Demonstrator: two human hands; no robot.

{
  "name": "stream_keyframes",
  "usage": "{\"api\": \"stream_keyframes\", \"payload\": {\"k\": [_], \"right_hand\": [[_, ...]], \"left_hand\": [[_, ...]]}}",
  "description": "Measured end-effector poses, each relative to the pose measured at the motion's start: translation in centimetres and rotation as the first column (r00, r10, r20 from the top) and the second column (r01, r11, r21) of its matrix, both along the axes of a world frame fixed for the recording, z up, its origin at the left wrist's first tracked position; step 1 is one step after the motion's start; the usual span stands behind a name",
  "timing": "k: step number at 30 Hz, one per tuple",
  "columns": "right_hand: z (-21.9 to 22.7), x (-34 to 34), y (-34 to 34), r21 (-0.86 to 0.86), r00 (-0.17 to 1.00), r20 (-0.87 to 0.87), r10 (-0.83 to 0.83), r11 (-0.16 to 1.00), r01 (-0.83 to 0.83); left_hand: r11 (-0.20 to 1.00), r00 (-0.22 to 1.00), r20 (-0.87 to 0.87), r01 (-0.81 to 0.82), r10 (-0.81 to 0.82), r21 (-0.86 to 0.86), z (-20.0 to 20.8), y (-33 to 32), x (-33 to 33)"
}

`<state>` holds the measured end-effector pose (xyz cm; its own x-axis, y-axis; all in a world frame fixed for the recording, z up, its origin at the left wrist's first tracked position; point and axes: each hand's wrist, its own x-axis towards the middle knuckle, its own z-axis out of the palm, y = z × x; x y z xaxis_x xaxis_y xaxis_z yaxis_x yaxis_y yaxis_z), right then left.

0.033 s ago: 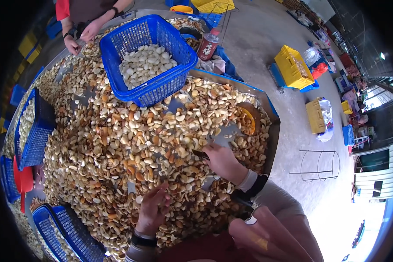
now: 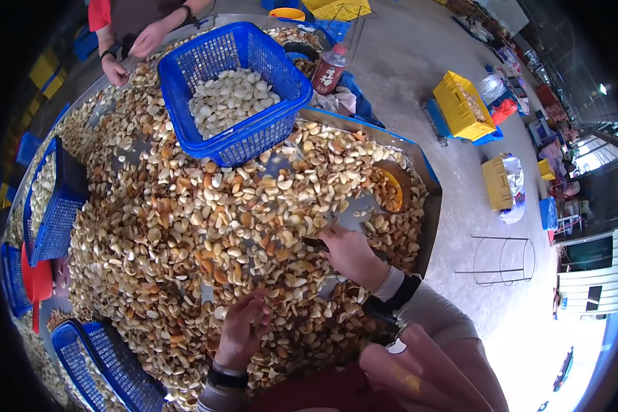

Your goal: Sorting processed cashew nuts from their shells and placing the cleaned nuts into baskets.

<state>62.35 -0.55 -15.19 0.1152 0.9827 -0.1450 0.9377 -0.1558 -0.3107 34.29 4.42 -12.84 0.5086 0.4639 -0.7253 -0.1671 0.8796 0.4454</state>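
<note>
My right hand grips a small dark-bladed knife, its blade pointing left over the heap. Low in the middle, my left hand is closed, with thumb and fingers drawn together; anything between them is too small to make out. Both hands are over a wide spread of pale, brown and orange seed-like pieces on a metal-edged table. Farther off, a blue basket stands on the heap and contains smooth whitish pieces.
An orange dish lies near the table's right rim. A red-labelled bottle stands behind. More blue baskets and a red scoop line the left. Across the table are a co-worker's hands. Yellow crates occupy the right floor.
</note>
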Motion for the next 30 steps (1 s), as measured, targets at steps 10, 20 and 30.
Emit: {"api": "stream_keyframes", "payload": {"k": [10,20,30], "right_hand": [[0.2,-0.9,0.1,0.129,0.989,0.059,0.138,0.981,-0.145],[-0.9,1.3,1.9,0.042,0.993,-0.111,-0.048,0.998,0.053],[1.4,-2.3,1.3,0.041,0.829,-0.541,0.143,0.989,-0.144]], "left_hand": [[0.998,0.998,0.005,0.056,-0.056,0.023,-0.3,-0.4,0.7],[0.97,0.971,0.04,0.231,-0.235,0.074,-0.1,0.2,4.4],[0.999,0.996,0.086,0.034,-0.034,-0.008,0.5,-0.3,5.2]]}}
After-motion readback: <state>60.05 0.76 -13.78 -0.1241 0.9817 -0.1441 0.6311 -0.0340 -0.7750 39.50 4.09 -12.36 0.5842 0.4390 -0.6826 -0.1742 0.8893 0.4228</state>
